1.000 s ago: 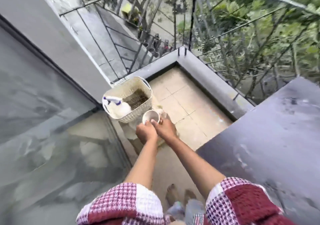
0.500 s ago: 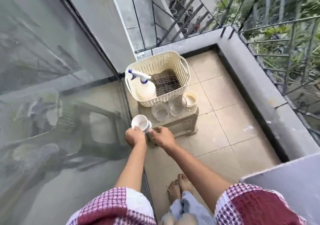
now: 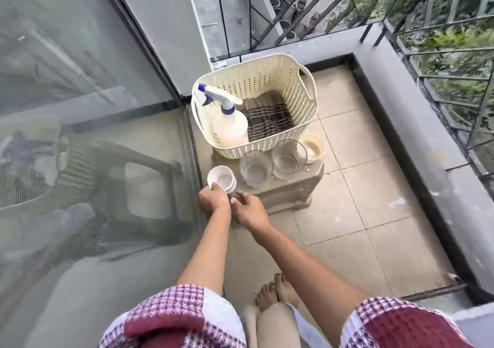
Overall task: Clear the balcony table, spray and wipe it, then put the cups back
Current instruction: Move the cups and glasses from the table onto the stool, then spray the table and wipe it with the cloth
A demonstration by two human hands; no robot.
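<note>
My left hand [image 3: 213, 200] grips a white cup [image 3: 221, 179] from below, just off the front left corner of a low beige stool [image 3: 288, 195]. My right hand [image 3: 250, 210] is beside it, thumb and fingertips pinching the cup's base. Two clear glass cups [image 3: 255, 169] [image 3: 287, 157] and a cream cup [image 3: 312, 147] stand along the stool's front edge. Behind them a cream plastic basket [image 3: 267, 80] holds a white spray bottle [image 3: 231, 127] with a blue trigger and a dark striped cloth [image 3: 267, 117]. A grey table corner [image 3: 475, 319] shows at the bottom right.
A glass sliding door [image 3: 80, 133] runs along the left, close to the stool. A grey parapet [image 3: 417, 133] with a metal railing [image 3: 454, 61] bounds the tiled floor [image 3: 361, 214] on the right and far side. My bare feet [image 3: 275, 293] stand on the tiles near me.
My view has swung away from the table and down onto the stool. Both hands have carried the white cup down to the stool's front left corner.
</note>
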